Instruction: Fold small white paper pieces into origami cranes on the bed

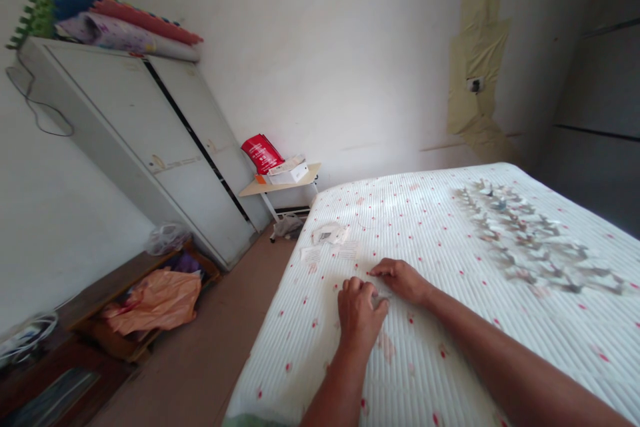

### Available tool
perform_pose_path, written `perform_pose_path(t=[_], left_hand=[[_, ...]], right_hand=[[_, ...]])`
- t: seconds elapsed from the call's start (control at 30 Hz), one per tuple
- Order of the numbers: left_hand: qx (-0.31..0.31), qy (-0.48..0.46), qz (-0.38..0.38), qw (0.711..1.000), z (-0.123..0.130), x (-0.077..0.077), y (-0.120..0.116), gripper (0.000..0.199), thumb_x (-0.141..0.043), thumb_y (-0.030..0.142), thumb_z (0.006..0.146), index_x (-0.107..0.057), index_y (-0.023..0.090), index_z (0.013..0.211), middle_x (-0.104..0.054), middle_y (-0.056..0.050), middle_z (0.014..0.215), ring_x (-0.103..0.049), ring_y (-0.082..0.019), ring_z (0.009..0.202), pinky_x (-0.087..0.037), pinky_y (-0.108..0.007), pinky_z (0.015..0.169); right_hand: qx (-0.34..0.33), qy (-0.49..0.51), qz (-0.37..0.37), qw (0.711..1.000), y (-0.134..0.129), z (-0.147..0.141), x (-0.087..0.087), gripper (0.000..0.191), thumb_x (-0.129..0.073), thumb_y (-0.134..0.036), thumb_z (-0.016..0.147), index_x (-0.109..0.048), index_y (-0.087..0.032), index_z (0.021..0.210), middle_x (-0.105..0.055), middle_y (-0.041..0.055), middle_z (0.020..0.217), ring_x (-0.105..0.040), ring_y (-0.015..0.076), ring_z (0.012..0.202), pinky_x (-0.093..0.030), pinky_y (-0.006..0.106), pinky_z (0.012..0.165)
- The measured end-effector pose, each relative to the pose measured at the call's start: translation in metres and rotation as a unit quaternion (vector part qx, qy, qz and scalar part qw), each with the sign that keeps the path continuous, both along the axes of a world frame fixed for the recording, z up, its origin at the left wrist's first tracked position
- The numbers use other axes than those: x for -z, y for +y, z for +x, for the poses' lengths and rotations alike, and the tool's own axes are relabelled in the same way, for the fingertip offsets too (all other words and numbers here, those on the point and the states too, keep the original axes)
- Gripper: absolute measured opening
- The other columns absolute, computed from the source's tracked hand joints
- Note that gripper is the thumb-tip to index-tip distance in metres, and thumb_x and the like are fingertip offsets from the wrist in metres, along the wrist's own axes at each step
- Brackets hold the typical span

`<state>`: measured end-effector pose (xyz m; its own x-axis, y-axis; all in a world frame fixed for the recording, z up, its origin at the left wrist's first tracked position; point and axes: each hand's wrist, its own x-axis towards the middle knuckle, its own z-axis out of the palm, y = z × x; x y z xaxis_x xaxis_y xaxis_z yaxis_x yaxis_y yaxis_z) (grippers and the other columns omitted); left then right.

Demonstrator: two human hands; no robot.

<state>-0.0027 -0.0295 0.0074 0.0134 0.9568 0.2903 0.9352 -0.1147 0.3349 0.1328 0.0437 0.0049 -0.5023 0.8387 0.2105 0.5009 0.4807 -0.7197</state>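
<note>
Fingers (353,288) of the left hand (359,313) are curled together, knuckles up, and a small greyish piece (381,299), too blurred to be identified, is seemingly pinched at their tips. Just beside those fingers, the right hand (403,280) is laid across from the right, its fingers kept close together and lightly bent, their tips stopping just above the piece; no grip by them can be made out. Both hands are rested on a white quilted bed cover (440,360) dotted with red. Just ahead of the fingers, loose paper slips and a torn packet (330,234) are scattered on the cover. Beyond the right fingertips, rows of small grey-brown items (533,233) are laid out, blurred. Farther past the fingers, a small folding table (280,188) is placed by the wall, with a red bag (262,153) and a white box (289,174) on it. Left of the fingers, an orange plastic bag (155,300) is lying in a wooden crate (100,295), and a pale metal wardrobe (135,147) is stood farther off, with foam mats (100,17) rolled on top.
</note>
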Motion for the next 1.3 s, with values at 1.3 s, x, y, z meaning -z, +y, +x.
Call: perform_pose_path(t=[1.3], left_hand=[[0.074,-0.048,-0.01,0.996,-0.014,-0.002,-0.009,0.027,-0.051,0.009,0.07,-0.066,0.024,0.086,-0.06,-0.003,0.091,-0.047,-0.02,0.092,-0.036,-0.033,0.083]], right_hand=[[-0.12,-0.05,0.069,0.989,-0.014,0.008,-0.005,0.031,-0.043,-0.001,0.066,-0.066,-0.02,0.076,-0.059,0.0007,0.082,-0.056,0.0113,0.077,-0.041,0.021,0.071]])
